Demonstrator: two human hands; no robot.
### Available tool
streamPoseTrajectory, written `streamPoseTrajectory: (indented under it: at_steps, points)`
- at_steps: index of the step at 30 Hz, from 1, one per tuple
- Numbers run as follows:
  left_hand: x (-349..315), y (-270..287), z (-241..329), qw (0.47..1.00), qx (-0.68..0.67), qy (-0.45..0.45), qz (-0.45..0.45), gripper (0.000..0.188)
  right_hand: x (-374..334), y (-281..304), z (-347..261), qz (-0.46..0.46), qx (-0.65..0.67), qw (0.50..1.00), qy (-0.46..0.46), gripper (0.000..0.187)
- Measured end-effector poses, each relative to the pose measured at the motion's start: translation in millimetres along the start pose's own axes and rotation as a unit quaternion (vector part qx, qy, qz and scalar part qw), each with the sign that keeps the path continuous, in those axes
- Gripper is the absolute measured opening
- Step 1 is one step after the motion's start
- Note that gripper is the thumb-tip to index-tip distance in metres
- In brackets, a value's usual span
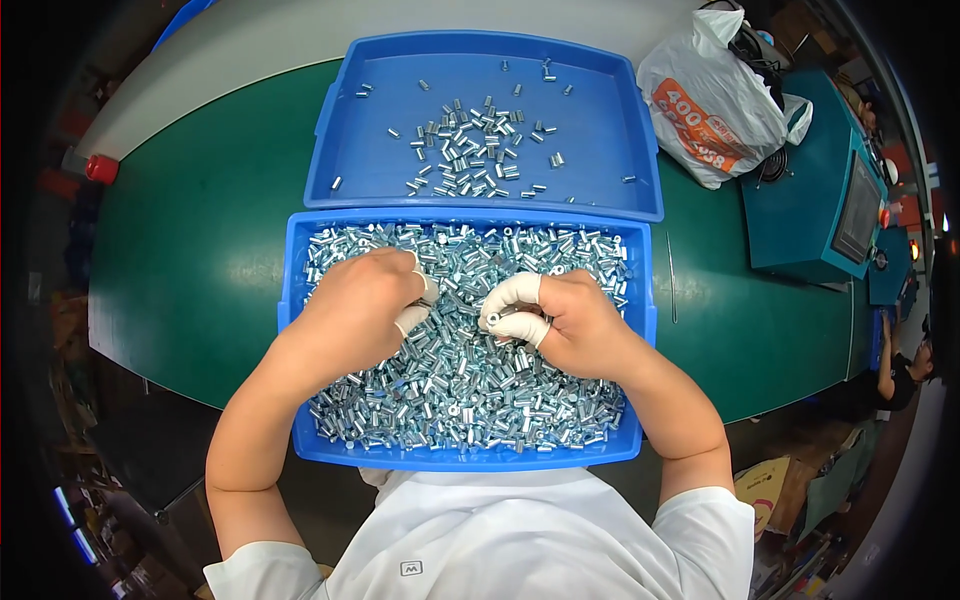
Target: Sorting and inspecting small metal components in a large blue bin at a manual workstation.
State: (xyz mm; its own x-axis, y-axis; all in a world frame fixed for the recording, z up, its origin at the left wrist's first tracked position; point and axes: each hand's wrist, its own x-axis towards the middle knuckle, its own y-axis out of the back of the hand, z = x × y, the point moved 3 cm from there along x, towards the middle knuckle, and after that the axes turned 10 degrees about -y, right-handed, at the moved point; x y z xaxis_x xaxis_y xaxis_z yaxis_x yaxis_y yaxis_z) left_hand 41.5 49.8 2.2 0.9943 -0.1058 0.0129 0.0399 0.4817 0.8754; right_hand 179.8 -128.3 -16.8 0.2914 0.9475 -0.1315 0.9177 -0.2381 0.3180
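A blue tray [648,330] in front of me is filled with small shiny metal sleeves [460,400]. Over its left half, my left hand [365,300] is closed in a pinch, with pale covers on the thumb and finger. What it holds, if anything, is hidden. My right hand [580,322], likewise with covered fingertips, pinches a metal sleeve [493,319] whose round open end shows between thumb and forefinger. Both hands are just above the heap, a short gap apart.
Behind stands a second blue tray [370,110] with a loose scatter of sleeves. A white plastic bag [700,100] and a teal machine with a screen [810,200] are at the right. A thin rod [672,280] lies on the green table [190,260]. Another person [900,375] is at far right.
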Motion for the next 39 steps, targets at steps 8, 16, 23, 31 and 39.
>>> streamPoseTrajectory:
  at_steps: [8,16,23,31,39]
  points:
    - [7,-2,6,0.999,0.042,0.013,-0.015,0.014,-1,5,-2,0.063,-0.027,0.996,0.060,0.007]
    - [5,-2,20,0.949,-0.269,0.045,0.160,0.018,-2,5,-3,0.079,-0.018,0.994,0.077,0.011]
    - [13,-25,33,0.884,-0.393,0.075,0.241,0.019,-4,7,0,0.110,-0.012,0.992,0.062,0.011]
    - [9,-37,24,0.857,-0.445,0.057,0.253,0.024,-6,3,-2,0.102,-0.032,0.993,0.053,0.031]
    - [10,-39,18,0.892,-0.393,0.000,0.225,0.028,-5,2,0,0.088,-0.063,0.992,0.068,0.037]
